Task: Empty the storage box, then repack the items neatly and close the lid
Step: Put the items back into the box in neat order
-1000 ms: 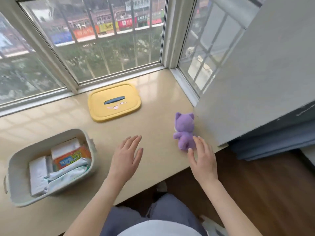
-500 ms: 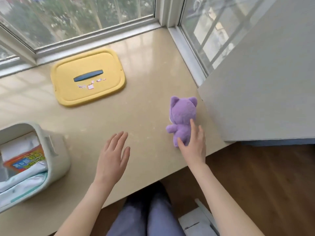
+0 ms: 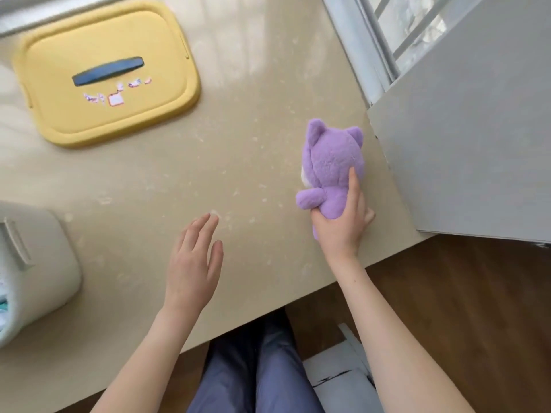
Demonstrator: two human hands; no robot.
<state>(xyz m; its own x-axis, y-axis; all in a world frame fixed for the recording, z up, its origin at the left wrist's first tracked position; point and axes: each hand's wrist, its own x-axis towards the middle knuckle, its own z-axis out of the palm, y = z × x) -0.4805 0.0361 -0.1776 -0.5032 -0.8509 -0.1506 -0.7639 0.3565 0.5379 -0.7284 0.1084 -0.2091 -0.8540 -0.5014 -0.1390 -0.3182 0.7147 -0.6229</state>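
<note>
A purple plush toy [image 3: 334, 162] stands on the beige sill at the right, its back to me. My right hand [image 3: 340, 228] is wrapped around its lower body, index finger up its back. My left hand [image 3: 193, 263] hovers flat over the sill near the front edge, fingers apart, holding nothing. The white storage box [image 3: 38, 263] is at the left edge, mostly cut off, with a sliver of its contents showing. Its yellow lid [image 3: 107, 73], with a dark blue handle, lies flat at the back left.
A grey panel [image 3: 465, 138] leans over the sill's right end, just beside the toy. A window frame [image 3: 363, 55] runs along the back right. The sill's front edge drops to a wooden floor [image 3: 465, 308] and my legs.
My right hand has gone from touching the plush toy to closing around its body. The view has tilted down and right, so the box has slid mostly out of frame.
</note>
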